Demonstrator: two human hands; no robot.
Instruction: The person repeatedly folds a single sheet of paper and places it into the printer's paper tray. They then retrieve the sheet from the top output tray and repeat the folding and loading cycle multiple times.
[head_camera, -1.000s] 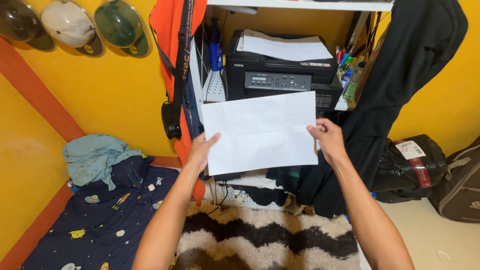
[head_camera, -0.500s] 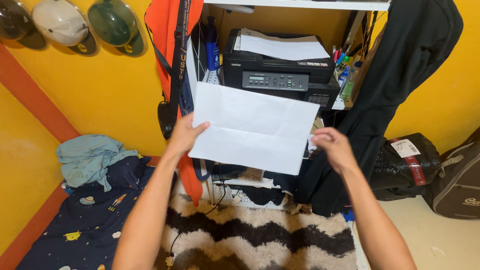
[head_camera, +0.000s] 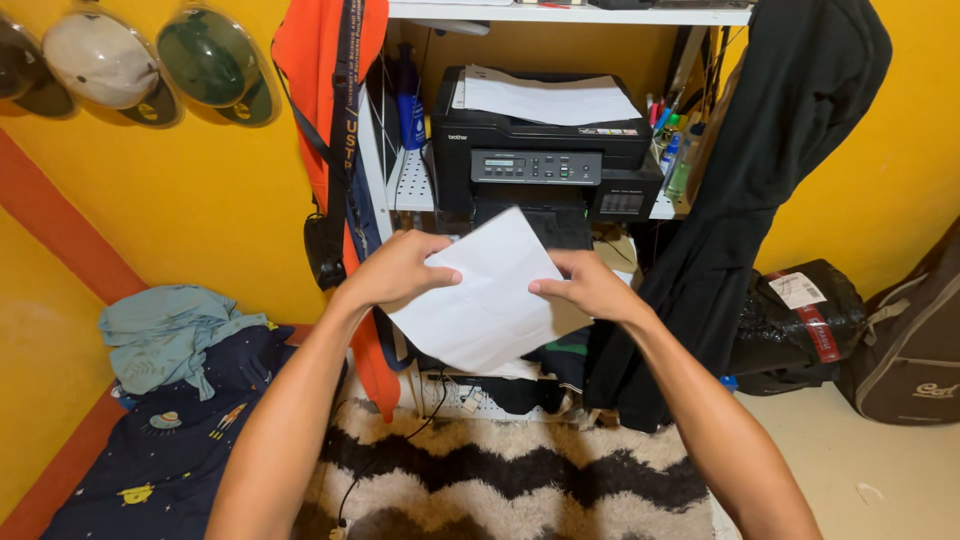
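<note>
I see my two arms bare to the frame's bottom edge, no sleeves, watch or rings. My left hand (head_camera: 400, 268) and right hand (head_camera: 588, 285), both below the printer (head_camera: 540, 140), are gloveless, nails short.

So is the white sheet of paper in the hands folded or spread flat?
Folded: white sheet of paper is doubled over, left hand and right hand pinching it.

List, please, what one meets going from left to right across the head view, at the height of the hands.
Light blue cloth → left hand → white sheet of paper → right hand → black hanging garment → black wrapped bundle → dark bag.
</note>
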